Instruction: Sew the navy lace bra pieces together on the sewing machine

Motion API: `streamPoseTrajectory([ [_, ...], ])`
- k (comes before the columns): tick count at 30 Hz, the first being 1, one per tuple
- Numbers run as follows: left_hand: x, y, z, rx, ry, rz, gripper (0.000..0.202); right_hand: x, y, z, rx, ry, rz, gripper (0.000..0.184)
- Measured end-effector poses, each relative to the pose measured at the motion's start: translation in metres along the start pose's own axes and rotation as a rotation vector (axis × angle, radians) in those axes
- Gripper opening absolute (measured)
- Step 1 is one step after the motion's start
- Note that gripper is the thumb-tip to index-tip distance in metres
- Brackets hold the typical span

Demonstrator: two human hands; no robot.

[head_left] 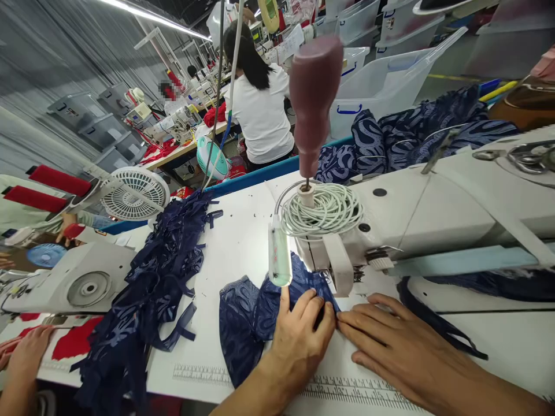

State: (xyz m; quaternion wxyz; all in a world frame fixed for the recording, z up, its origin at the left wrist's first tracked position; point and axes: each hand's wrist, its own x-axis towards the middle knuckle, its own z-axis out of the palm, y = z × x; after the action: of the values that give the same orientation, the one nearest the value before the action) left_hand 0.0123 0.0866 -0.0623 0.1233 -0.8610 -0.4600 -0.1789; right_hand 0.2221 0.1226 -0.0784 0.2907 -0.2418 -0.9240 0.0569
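Note:
On the white sewing table lies a navy patterned fabric piece [269, 312], shaped like a bra cup, its far end running under the sewing machine's head [338, 263]. My left hand [301, 335] presses on this fabric with bent fingers, thumb and fingertips gathered on its near right edge. Flat beside it, my right hand [385, 338] has its fingers stretched out, tips touching the fabric's right corner. A second navy piece [238, 323] joins or overlaps on the left; which, I cannot tell. The needle area is mostly hidden behind the machine head and a lit lamp [280, 254].
A heap of navy garment pieces [160, 271] lies left. Bundled navy fabric [390, 138] sits behind the machine. A dark red-handled tool [314, 98] stands upright amid coiled cord [323, 211]. A printed ruler [347, 390] runs along the front. A co-worker's hand [30, 352] rests on red fabric.

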Motion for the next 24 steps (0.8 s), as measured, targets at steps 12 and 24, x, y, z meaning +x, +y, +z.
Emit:
streamPoseTrajectory([
  [12, 0.032, -0.027, 0.012, 0.046, -0.044, -0.021, 0.020, 0.016, 0.021, 0.003, -0.027, -0.042, 0.014, 0.030],
  [24, 0.018, -0.017, 0.005, 0.018, 0.016, -0.104, 0.029, 0.002, 0.005, 0.005, -0.113, 0.018, 0.052, 0.040],
])
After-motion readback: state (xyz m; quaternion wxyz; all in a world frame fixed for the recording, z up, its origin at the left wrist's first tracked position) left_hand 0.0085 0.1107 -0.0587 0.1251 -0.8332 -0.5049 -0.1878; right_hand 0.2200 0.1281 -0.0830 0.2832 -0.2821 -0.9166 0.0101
